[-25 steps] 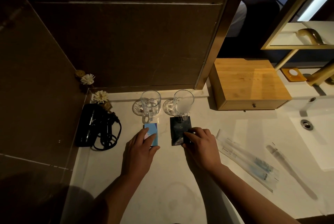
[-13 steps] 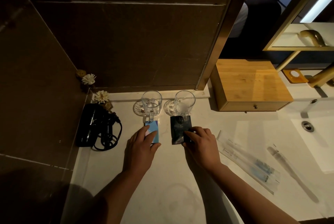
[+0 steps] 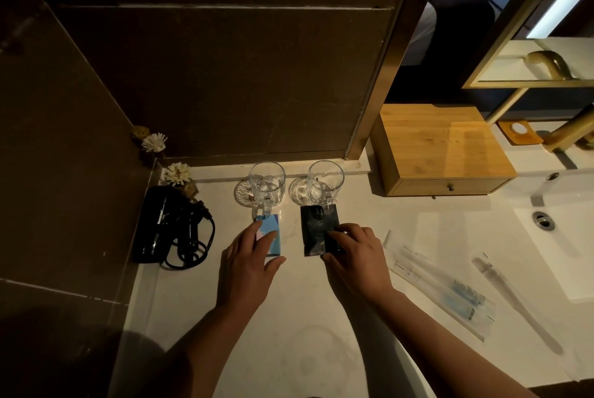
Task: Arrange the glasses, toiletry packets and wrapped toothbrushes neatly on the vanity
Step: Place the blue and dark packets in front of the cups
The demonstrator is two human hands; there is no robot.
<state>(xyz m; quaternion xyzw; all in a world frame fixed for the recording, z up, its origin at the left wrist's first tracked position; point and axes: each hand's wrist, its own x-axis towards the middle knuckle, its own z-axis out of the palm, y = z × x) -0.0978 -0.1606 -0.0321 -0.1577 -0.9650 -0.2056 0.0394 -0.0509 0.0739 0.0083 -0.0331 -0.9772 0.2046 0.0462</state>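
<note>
Landmark: the light wooden drawer box (image 3: 443,153) at the back of the pale stone table (image 3: 289,317).
Glasses: two clear glass mugs (image 3: 267,184) (image 3: 324,182) stand on round coasters, left of the box.
Left hand (image 3: 247,269): fingers spread flat on a light blue packet (image 3: 271,232), just in front of the farther mug.
Right hand (image 3: 356,258): fingertips pressing a black sachet (image 3: 318,227) before the nearer mug.
Toothbrushes: clear-wrapped pair (image 3: 443,288) lies in front of the box.
Far left: black hairdryer (image 3: 160,224).
</note>
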